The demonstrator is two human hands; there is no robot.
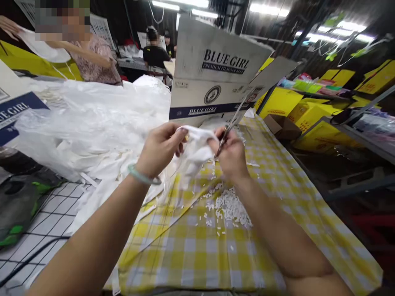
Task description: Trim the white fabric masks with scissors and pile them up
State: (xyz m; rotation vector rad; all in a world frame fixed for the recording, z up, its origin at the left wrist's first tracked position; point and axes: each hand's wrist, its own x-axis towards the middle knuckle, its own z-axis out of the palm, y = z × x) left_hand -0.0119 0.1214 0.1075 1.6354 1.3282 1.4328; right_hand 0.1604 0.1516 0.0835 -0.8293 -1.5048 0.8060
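A white piece of fabric is stretched between my two hands above the table, its lower part blurred. My left hand, with a pale green bangle at the wrist, pinches the fabric's upper left edge. Closed around a pair of scissors, my right hand is also at the fabric's right end. The scissor blades point up and away; whether the fingers grip the cloth too is hard to make out. Below lies a heap of small white clippings on the yellow checked tablecloth.
A large open carton stands just beyond my hands. White fabric and plastic sheeting cover the left side. A dark grey and green bag lies far left. Another person handles white fabric at back left. Yellow boxes line the right.
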